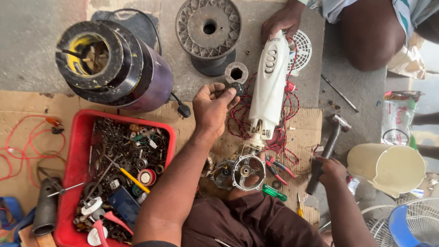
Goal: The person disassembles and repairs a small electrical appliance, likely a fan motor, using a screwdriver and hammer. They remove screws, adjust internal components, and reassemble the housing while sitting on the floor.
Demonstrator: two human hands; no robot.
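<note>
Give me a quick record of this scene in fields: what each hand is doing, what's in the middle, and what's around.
Left hand: holds a small dark round part at its fingertips
Right hand: grips a hammer by the handle
Centre: white fan column with red wires, metal motor housing below
Another person's hand: rests on the column's top
Left side: red tray of tools and scrap

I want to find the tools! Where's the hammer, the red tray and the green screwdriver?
hammer (339, 122): head view, on its metal head; the right hand (330, 170) grips the handle.
red tray (73, 151): head view, on its left wall.
green screwdriver (274, 192): head view, on its green handle.
</note>
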